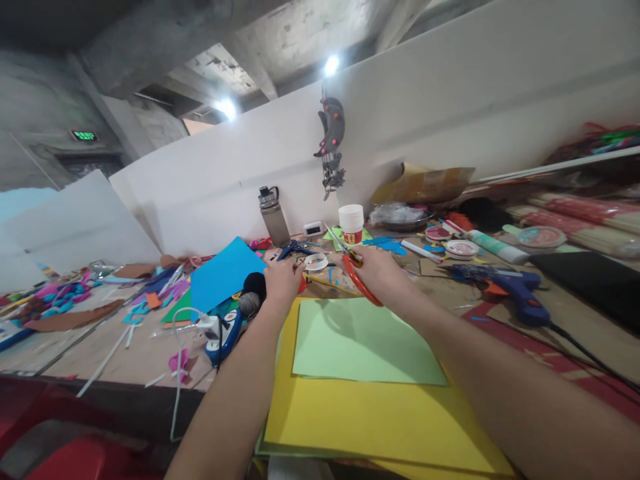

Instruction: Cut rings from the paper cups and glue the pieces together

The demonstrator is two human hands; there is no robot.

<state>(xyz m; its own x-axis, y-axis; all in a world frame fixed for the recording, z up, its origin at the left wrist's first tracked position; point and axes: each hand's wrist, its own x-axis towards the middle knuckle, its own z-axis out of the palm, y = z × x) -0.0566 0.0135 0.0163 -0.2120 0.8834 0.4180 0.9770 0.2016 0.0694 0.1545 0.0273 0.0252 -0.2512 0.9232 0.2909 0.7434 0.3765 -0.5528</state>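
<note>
The orange-handled scissors (pixel 356 275) are in my right hand (pixel 379 270), my fingers closed round the handles, the blades pointing up and away to the left above the tabletop. I can't tell whether the blades are parted. My left hand (pixel 283 277) is level with them, just beside the white ring (pixel 316 261); its fingers are bent, but I can't tell whether anything is pinched between them.

Nearer me, below both hands, the light green sheet (pixel 365 347) lies on the yellow sheet (pixel 365 420). I see no cut in either, and the scissors are clear of both, so I judge that neither has been worked on. Some cutting does seem done elsewhere: small blue pieces (pixel 393 245) lie past my right hand, near the stacked paper cups (pixel 351 223). How much is left, I can't say from this.

Farther out, the large blue sheet (pixel 225 272) leans to my left, looking whole, and the glue gun (pixel 523 293) lies to my right, out of my hands. A bottle (pixel 274 219) stands by the white partition (pixel 220 180).
</note>
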